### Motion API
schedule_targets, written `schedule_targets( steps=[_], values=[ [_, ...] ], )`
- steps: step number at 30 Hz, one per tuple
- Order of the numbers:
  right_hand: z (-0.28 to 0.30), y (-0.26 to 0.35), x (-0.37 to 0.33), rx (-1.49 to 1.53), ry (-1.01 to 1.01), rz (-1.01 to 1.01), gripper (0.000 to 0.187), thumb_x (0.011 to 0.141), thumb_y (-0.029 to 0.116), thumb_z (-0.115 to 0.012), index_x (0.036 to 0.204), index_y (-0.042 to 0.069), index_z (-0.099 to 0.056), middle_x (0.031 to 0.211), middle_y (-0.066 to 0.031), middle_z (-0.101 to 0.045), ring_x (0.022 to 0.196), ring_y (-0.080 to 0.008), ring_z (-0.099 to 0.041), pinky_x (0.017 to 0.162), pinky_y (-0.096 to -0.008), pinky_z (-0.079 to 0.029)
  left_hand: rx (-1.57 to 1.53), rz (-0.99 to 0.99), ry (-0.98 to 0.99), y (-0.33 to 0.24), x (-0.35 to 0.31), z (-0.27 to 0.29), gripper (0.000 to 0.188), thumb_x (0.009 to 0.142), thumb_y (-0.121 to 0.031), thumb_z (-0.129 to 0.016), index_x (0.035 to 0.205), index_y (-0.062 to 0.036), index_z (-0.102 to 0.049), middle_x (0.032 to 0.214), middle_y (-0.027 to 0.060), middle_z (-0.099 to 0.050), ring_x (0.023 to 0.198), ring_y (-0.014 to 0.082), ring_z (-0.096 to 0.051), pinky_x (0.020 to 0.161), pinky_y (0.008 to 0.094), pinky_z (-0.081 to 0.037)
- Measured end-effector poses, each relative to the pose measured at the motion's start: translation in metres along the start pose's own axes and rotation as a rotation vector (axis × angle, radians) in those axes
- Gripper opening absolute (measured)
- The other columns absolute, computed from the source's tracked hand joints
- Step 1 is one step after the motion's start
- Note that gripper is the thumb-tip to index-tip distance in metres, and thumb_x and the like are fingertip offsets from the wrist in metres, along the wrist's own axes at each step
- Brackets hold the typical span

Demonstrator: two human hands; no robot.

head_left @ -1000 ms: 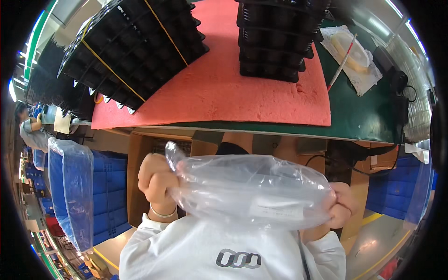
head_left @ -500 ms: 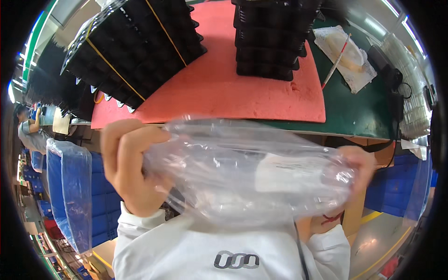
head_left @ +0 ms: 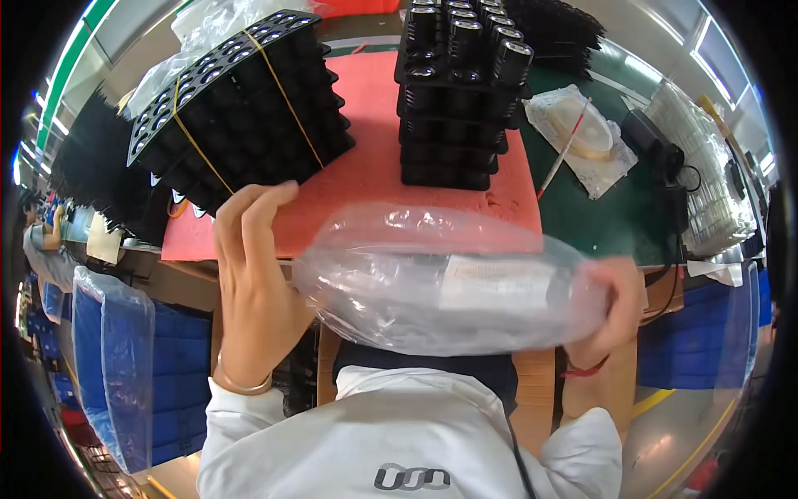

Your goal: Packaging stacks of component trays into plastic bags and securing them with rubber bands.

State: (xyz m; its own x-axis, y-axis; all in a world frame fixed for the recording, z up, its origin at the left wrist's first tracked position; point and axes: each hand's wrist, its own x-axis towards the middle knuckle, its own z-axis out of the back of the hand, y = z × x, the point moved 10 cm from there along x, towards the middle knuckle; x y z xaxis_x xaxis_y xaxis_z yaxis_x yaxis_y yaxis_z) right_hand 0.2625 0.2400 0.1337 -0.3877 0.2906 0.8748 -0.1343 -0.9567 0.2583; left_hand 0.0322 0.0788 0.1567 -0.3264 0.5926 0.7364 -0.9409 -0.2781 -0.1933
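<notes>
A clear plastic bag [head_left: 374, 287] with a white label [head_left: 499, 284] stretches sideways in front of me, puffed out, at the table's near edge. At its right end, my right hand [head_left: 613, 308] is closed on the plastic, slightly blurred. My left hand [head_left: 262, 287] is at the bag's left end, fingers stretched upward and apart from the film; its thumb is hidden behind the hand or the plastic. Beyond that hand stands a stack of black trays [head_left: 258, 125] bound with yellow bands. Another black tray stack [head_left: 453, 137] stands farther right, with dark cylinders on top.
A red foam mat [head_left: 374, 116] lies on the green table [head_left: 619, 220]. At right are a white dish on paper [head_left: 582, 125], a red-and-white stick [head_left: 565, 150] and clear plastic trays [head_left: 706, 183]. Blue bins [head_left: 179, 374] stand low at left. A person [head_left: 50, 249] works far left.
The bag has moved slightly away from my body and filled out. My left hand's fingers have straightened upward from a curled grip. My view has tilted, showing more of the tray tops.
</notes>
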Motion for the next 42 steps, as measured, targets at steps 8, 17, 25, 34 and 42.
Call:
schedule_targets(
  steps=[8,17,25,34,42],
  values=[
    [-0.047,-0.06,0.02,0.3,0.241,-0.507,0.036,0.073,-0.011,-0.058,0.107,0.0,-0.053,0.074,-0.0028,-0.054,0.07,-0.0087,-0.051,0.065,-0.0199,-0.042,-0.417,-0.444,0.185,-0.067,0.002,-0.007,0.022,0.066,0.005,-0.076,0.083,-0.0038,-0.066,0.077,0.0079,-0.059,0.064,0.0208,-0.057,0.057,0.0312,-0.047],
    [-0.054,-0.068,0.023,0.159,0.28,-0.493,0.041,0.07,-0.013,-0.058,0.107,0.003,-0.052,0.073,-0.0083,-0.057,0.067,-0.0136,-0.055,0.065,-0.0244,-0.044,-0.337,-0.55,0.034,-0.078,0.003,-0.011,0.03,0.062,-0.006,-0.065,0.091,0.0003,-0.064,0.088,0.0092,-0.062,0.072,0.0207,-0.06,0.06,0.0279,-0.05],
    [-0.053,-0.059,0.022,-0.094,0.289,-0.433,0.058,0.063,-0.008,-0.07,0.116,0.006,-0.052,0.089,-0.0096,-0.058,0.08,-0.0227,-0.057,0.072,-0.0289,-0.047,-0.598,-0.25,0.855,-0.061,-0.006,-0.109,0.023,0.092,-0.014,-0.054,0.104,0.0034,-0.063,0.107,0.0162,-0.063,0.103,0.0338,-0.059,0.091,0.0407,-0.046],
    [-0.055,0.063,0.032,-0.228,0.236,0.496,0.037,0.064,0.006,-0.07,0.1,0.011,-0.065,0.104,-0.0078,-0.056,0.098,-0.0246,-0.054,0.08,-0.0389,-0.046,-0.422,-0.348,0.618,-0.058,-0.008,-0.112,0.033,0.078,-0.019,-0.069,0.108,-0.0059,-0.065,0.132,0.0164,-0.05,0.126,0.0399,-0.041,0.104,0.049,-0.034],
    [-0.113,0.036,0.004,-0.233,0.771,0.417,0.021,0.066,0.016,-0.07,0.084,0.009,-0.061,0.074,-0.0039,-0.056,0.062,-0.0221,-0.062,0.053,-0.0323,-0.049,-0.32,-0.299,0.589,-0.05,-0.003,-0.093,0.04,0.073,-0.026,-0.076,0.108,-0.0103,-0.061,0.123,0.0114,-0.055,0.119,0.0358,-0.048,0.094,0.0479,-0.039]
  ],
)
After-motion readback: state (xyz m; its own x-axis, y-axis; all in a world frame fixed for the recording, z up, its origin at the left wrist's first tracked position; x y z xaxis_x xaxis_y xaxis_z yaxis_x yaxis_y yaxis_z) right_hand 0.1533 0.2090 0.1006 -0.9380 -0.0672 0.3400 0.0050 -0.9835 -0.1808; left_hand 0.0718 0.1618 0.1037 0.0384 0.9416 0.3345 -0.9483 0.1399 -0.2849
